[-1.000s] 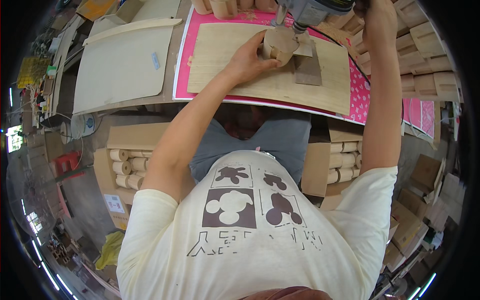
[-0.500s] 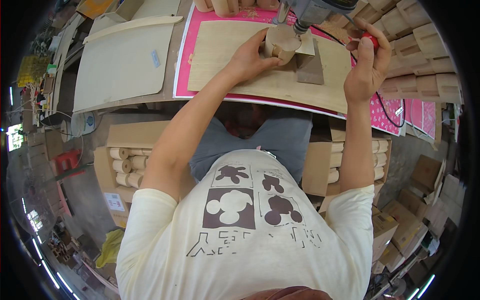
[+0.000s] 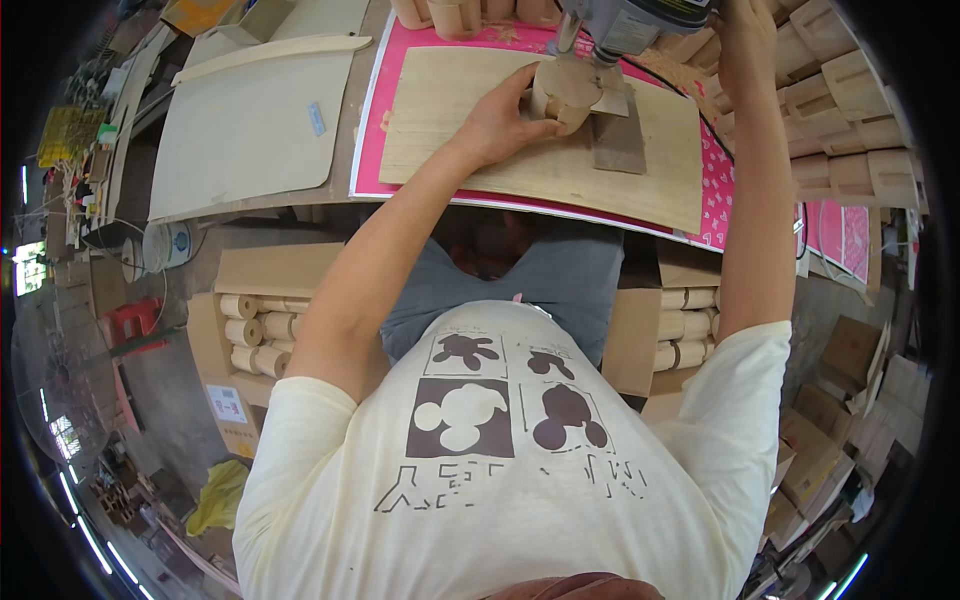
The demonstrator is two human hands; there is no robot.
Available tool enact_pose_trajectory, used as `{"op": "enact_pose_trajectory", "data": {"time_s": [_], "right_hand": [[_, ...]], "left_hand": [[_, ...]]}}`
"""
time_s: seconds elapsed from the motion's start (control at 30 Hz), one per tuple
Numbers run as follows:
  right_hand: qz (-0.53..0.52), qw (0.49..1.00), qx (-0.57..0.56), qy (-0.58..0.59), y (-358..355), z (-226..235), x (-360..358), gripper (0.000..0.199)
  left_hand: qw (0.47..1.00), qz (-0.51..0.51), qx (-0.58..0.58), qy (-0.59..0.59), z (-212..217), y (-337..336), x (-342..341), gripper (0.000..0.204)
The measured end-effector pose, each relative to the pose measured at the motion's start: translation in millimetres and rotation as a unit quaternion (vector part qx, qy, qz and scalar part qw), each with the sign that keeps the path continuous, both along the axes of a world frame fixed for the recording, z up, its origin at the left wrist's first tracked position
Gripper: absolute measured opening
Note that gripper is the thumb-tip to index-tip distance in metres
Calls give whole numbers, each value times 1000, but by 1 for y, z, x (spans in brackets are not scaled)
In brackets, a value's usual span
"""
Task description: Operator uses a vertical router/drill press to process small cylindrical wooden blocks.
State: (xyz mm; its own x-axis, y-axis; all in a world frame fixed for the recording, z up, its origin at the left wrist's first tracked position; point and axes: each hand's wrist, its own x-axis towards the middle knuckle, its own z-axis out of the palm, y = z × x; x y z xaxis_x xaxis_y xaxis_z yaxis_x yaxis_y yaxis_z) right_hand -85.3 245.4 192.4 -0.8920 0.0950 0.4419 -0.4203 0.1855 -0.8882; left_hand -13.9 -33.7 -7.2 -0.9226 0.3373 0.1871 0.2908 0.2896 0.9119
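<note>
A pale wooden cylinder (image 3: 566,90) stands upright on the thin board (image 3: 470,160), at the bench's middle. My left hand (image 3: 503,122) is wrapped round its left and near sides, thumb on the near side. Just behind and above it is the grey head of a drill press (image 3: 640,22), its lower tip close to the cylinder's far right edge. A flat metal plate (image 3: 620,143) lies against the cylinder's right side. At the upper right edge my right hand (image 3: 748,40) is raised beside the drill press; its fingers are mostly cut off or hidden, so its hold does not show.
Stacked wooden blocks (image 3: 850,90) fill the right side, and several wooden cups (image 3: 455,15) line the far edge. A black cable (image 3: 690,100) crosses the pink sheet (image 3: 370,150). Cartons of wooden rolls (image 3: 240,330) stand below the bench on both sides.
My right hand has moved up and away from me, from the red knob's earlier place at the right; that knob no longer shows. My left hand stays on the wooden cylinder.
</note>
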Motion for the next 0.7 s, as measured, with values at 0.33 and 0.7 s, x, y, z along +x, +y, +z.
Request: {"op": "enact_pose_trajectory", "data": {"time_s": [0.33,0.7], "right_hand": [[-97,983,-25,-154,64,-178,57,45],[-147,949,272,-67,59,-227,97,39]], "left_hand": [[999,29,-3,-43,11,-17,9,100],[979,197,-2,58,-8,-27,69,73]]}}
